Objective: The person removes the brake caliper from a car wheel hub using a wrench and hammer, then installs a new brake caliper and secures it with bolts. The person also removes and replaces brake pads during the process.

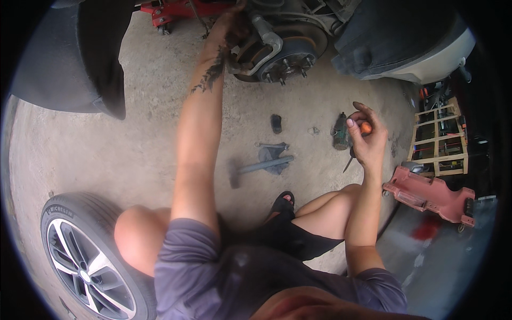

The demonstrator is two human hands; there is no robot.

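My left arm reaches up to the wheel hub, and my left hand (230,31) is beside the brake caliper bracket (271,41); its fingers are dark and hard to make out. Next to it is the brake disc (308,44), with bare studs standing out from the hub. On the right, over the floor, my right hand (369,136) is closed round a screwdriver (366,128). Its orange handle shows between thumb and fingers, and the thin shaft points down. A dark green bottle-like object (340,133) is just left of that hand.
A hammer (266,164) and a wrench (273,145) lie by a grey cloth (274,154). Beyond them is a small dark block (276,124). A wheel (88,256) lies at lower left, a red jack (168,13) at the back. A wooden crate (437,137) and pink plastic panel (429,194) are right.
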